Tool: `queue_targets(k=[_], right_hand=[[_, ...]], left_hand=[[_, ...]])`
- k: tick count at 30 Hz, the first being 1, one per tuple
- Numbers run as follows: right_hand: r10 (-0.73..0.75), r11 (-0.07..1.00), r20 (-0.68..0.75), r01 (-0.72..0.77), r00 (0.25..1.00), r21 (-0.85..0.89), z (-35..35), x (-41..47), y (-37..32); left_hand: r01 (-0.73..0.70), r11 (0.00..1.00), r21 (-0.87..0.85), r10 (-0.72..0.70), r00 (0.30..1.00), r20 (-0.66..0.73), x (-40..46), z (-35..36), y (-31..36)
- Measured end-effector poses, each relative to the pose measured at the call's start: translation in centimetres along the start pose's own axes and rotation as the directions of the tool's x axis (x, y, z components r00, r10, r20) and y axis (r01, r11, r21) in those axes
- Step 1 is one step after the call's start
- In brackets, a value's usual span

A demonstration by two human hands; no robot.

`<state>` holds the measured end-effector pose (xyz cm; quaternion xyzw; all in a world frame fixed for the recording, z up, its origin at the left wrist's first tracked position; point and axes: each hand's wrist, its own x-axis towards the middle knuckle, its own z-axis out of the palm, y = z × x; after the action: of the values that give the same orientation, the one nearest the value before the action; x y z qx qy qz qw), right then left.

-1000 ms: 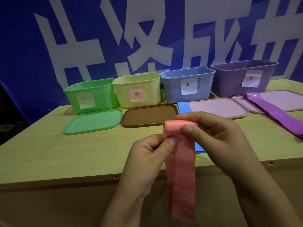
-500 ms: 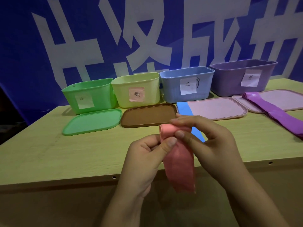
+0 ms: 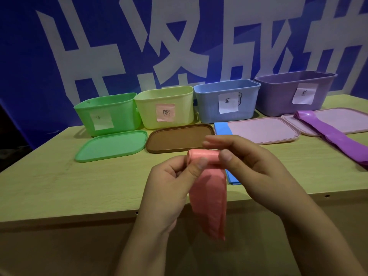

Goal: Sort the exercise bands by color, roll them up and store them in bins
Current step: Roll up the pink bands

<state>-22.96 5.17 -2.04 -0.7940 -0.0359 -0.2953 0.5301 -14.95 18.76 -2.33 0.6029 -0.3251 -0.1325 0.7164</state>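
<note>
Both hands, left (image 3: 171,176) and right (image 3: 249,162), pinch the seemingly part-rolled pink band (image 3: 209,188) above the table (image 3: 59,182).

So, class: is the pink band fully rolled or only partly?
Partly. Both hands pinch a small roll at the top of the pink band; the rest hangs flat below.

Both hands, left (image 3: 175,184) and right (image 3: 253,168), are bare, forearms unsleeved (short, unpainted nails), no rings or watch.

Dim, bluish cast overall. Light falls from above onto the table (image 3: 49,176); its front face below sits in shadow. Wide-angle bending at frame edges. Slight softness throughout; no glare.
</note>
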Motion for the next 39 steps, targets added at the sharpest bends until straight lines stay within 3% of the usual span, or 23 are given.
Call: queue_targets(k=[4,11,20,24,30,39], right_hand=[[0.046,0.995,-0.003,-0.046,0.999,-0.088,0.2,0.1,0.0],[-0.021,0.991,-0.048,0.015,0.999,-0.131,0.1,0.0,0.0],[-0.062,0.998,-0.086,0.061,0.994,-0.008,0.4,-0.1,-0.6],[-0.088,0.996,-0.106,0.089,0.99,0.001,0.0,-0.1,-1.0],[-0.121,0.992,-0.139,0.122,0.983,0.0,0.2,-0.2,-0.8],[-0.156,0.988,-0.204,0.157,0.966,-0.014,1.0,-0.3,-0.1]], left_hand=[[0.0,1.0,0.001,0.0,1.0,0.018,-0.1,-0.3,-0.1],[0.016,0.995,-0.099,-0.009,0.997,0.071,0.0,-0.5,0.0],[0.211,0.94,-0.269,-0.15,0.961,0.23,0.7,-1.3,-0.1],[0.224,0.951,-0.211,-0.172,0.956,0.237,0.3,-0.9,-0.3],[0.131,0.99,-0.046,-0.121,0.975,0.188,0.3,-0.4,-0.2],[0.067,0.998,-0.005,-0.065,0.984,0.166,-0.3,0.1,-0.7]])
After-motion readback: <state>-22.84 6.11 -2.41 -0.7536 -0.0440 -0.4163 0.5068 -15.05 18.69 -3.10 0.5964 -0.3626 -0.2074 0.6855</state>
